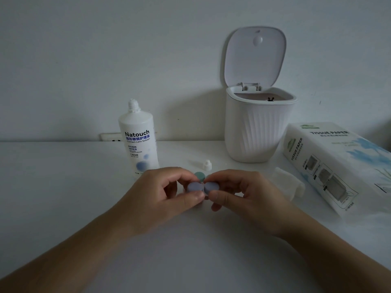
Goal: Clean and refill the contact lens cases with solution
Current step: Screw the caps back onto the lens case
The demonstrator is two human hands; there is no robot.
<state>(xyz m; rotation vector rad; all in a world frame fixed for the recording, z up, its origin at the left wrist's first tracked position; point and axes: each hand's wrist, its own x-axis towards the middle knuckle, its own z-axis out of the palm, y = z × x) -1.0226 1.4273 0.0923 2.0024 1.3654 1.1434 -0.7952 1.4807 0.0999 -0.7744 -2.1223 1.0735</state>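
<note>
both hands (pixel 204 192) pinching lens case (pixel 203 188) mid-frame, caps look on; solution bottle (pixel 138 142) uncapped nearby, elbow bump could spill it

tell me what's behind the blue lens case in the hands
A green lens case shows just behind the blue lens case, mostly covered by it and the fingers; the bottle cap lies farther back.

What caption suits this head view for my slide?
Both hands, left hand and right hand, pinch a lens case beside uncapped solution bottle.

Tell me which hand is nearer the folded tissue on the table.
Right. The right hand sits just beside the folded tissue, holding the lens case; the left hand is on the case's far side.
</note>
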